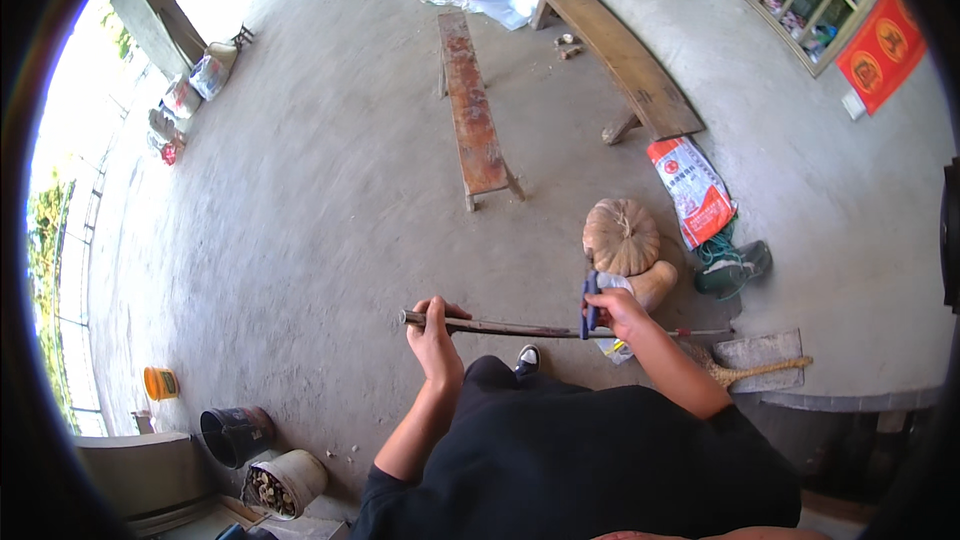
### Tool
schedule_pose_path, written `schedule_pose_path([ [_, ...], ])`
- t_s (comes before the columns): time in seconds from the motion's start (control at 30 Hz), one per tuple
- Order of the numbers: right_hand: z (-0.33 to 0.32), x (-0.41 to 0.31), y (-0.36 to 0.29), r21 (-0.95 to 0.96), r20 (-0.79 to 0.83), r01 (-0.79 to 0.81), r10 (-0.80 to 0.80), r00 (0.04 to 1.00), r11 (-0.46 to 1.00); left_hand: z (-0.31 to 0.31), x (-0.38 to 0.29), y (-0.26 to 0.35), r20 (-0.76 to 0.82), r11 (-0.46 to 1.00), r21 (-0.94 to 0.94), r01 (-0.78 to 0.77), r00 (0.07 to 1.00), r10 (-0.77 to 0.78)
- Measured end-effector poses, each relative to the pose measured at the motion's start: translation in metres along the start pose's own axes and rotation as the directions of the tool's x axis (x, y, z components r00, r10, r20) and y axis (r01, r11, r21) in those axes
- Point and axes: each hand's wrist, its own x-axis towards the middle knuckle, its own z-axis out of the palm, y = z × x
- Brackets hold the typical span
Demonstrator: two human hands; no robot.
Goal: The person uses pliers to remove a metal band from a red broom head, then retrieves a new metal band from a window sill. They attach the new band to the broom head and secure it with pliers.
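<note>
My left hand (436,341) grips the near-left end of a long, dark, slender pole (510,328), with the thumb along its top. The pole lies roughly level across the front of my body and thins towards the right, where it carries a reddish band. In my right hand (616,310) is a blue-handled hand tool (589,305), held upright against the pole; its working part is too small to make out. Beyond the right hand sit a ribbed pumpkin (621,236) and a smooth tan squash (654,283). A shoe (528,360) shows below the pole.
A worn red-brown bench (472,105) stands ahead, and a longer wooden bench (622,52) runs along the right wall. A printed sack (691,187), a dark green object (731,270) and a straw broom (757,372) lie at right. Buckets (296,476) stand at lower left.
</note>
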Motion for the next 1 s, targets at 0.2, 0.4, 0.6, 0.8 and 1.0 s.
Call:
schedule_pose_path([
  [0.2, 0.073, 0.161, -0.049, -0.178, 0.1, -0.049, 0.067, 0.993, 0.983, 0.01, 0.063, -0.014, -0.001, 0.984, 0.042, 0.172, 0.985, -0.172],
  [0.4, 0.129, 0.332, -0.065, -0.513, 0.045, 0.094, -0.082, 0.996, 0.853, 0.007, 0.16, -0.044, 0.263, 0.933, 0.232, 0.277, 0.905, -0.334],
  [0.6, 0.163, 0.465, -0.064, -0.973, -0.08, 0.027, -0.449, 0.89, 0.227, 0.024, 0.256, -0.08, 0.507, 0.813, 0.253, 0.524, 0.644, -0.573],
  [0.8, 0.178, 0.54, -0.063, -0.855, -0.409, -0.212, -0.364, 0.837, 0.473, 0.044, 0.308, -0.097, 0.612, 0.744, 0.421, 0.519, 0.442, -0.655],
  [1.0, 0.184, 0.508, -0.076, -0.995, -0.065, -0.022, -0.441, 0.895, 0.102, 0.073, 0.335, -0.079, 0.556, 0.678, 0.461, 0.572, 0.409, -0.723],
])
